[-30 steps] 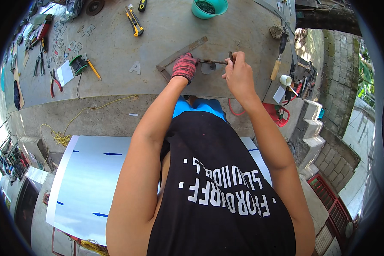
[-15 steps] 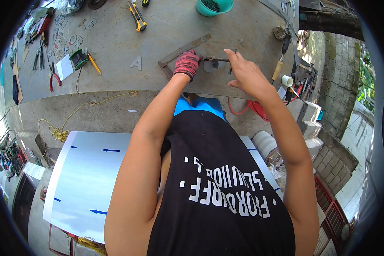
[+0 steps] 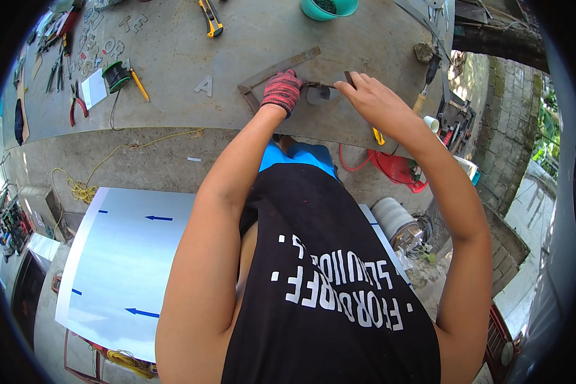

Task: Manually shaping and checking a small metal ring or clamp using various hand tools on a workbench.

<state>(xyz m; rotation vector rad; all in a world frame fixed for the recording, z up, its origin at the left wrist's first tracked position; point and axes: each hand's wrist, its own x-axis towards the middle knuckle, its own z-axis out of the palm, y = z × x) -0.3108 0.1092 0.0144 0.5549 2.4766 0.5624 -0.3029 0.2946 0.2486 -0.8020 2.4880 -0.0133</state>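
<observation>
My left hand, in a red and black knit glove, is closed round the left end of a thin metal rod with a T-handle, on the near part of the metal table. The rod's left end is hidden in the glove. My bare right hand has its fingers curled on the cross handle at the other end. Beyond the glove lies an angled steel frame piece, partly covered by that hand. A round grey disc shows just below the rod. Left of the glove lies a flat letter cutout.
A teal bowl and a yellow utility knife sit farther back. Pliers, a wire spool and more cutouts lie left. A wooden-handled tool lies right; a red basin stands below the table edge.
My right hand has gone from spread fingers beside the T-handle to curled fingers on it. The cross handle has turned. My left hand keeps its grip.
</observation>
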